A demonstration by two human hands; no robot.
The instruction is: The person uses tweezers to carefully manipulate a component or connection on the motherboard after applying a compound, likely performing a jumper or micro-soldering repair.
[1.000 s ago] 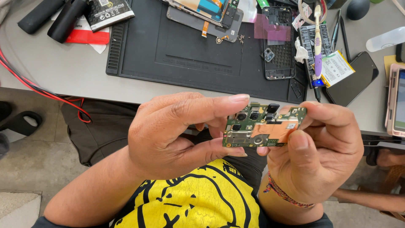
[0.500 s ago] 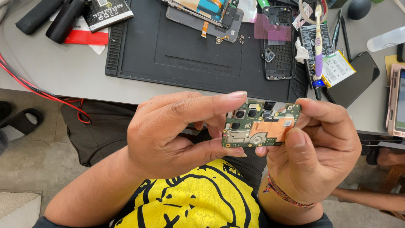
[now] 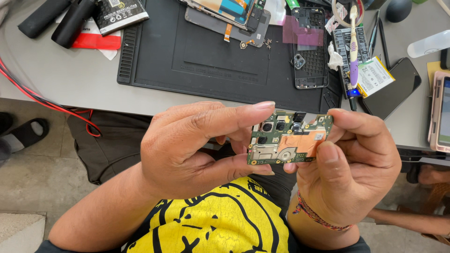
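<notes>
Your left hand [image 3: 187, 145] and right hand [image 3: 349, 164] both pinch the board [image 3: 288, 140] (cameras probably uppermost); mat [image 3: 187, 51] at twelve o'clock.

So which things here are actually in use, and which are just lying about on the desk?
In use:
- circuit board, pinched by both hands
- left hand
- right hand

Lying about:
- black mat
- phone back cover
- battery
- dark phone
- red cable
- black handles

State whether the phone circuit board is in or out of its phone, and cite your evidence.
Out. The left hand and right hand hold the bare circuit board above the lap, while the empty phone frame lies on the black mat.
</notes>
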